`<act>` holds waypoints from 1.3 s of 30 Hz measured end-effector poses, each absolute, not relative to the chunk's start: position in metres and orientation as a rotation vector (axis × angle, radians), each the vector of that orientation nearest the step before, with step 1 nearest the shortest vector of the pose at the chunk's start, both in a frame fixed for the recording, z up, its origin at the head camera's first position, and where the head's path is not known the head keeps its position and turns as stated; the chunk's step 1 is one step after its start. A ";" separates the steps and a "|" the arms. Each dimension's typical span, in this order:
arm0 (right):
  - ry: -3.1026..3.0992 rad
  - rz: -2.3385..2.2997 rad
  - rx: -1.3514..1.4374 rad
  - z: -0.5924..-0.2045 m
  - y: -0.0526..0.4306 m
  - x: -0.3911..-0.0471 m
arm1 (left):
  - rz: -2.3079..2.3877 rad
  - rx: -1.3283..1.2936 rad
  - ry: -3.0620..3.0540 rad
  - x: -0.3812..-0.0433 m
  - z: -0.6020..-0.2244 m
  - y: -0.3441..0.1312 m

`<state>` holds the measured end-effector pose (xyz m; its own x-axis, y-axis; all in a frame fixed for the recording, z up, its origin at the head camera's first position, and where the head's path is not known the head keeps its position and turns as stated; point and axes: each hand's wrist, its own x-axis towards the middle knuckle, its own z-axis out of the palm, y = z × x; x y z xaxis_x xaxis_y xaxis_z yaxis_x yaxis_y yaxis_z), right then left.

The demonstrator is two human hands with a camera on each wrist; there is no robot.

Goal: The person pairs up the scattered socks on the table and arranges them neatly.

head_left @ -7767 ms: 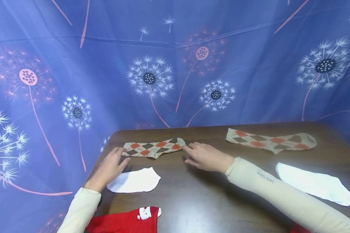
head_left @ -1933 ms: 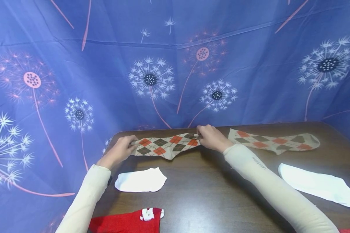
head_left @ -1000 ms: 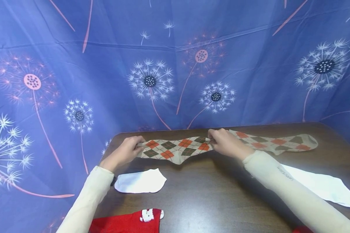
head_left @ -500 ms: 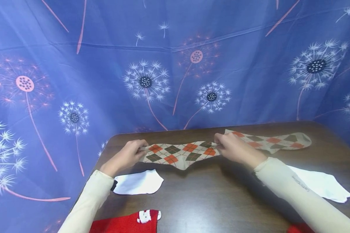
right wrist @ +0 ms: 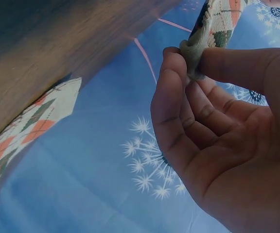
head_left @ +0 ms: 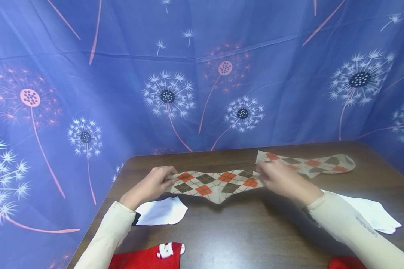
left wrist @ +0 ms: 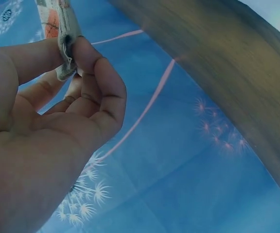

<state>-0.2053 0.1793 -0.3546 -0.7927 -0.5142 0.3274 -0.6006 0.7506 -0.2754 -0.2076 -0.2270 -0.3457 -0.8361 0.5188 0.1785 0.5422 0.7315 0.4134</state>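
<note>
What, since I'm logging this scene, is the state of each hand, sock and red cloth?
Held sock: spread, pinched at both ends
Left hand: pinching one end
Right hand: pinching the other
Other argyle sock: flat, partly hidden
Left white sock: flat, partly hidden
Right white sock: flat, partly hidden
Left red cloth: flat, cut off
Right red cloth: cut off, unclear

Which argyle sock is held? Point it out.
The left argyle sock, held between the left hand and right hand; the other argyle sock, farther right, lies on the table.
</note>
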 end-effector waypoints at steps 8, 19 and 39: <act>-2.729 0.599 0.871 -0.362 0.188 -0.197 | -0.780 -0.848 -2.903 -0.198 -0.348 -0.223; -2.731 0.634 0.869 -0.361 0.199 -0.177 | -0.769 -0.898 -2.909 -0.185 -0.348 -0.214; -2.790 0.548 0.907 -0.354 0.210 -0.153 | -0.795 -1.005 -2.910 -0.163 -0.359 -0.206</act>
<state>-0.1531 0.2098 -0.3538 -0.8040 -0.5360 0.2576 -0.5936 0.7493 -0.2935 -0.1630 -0.2061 -0.3587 -0.7995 0.5881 0.1227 0.5687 0.6752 0.4698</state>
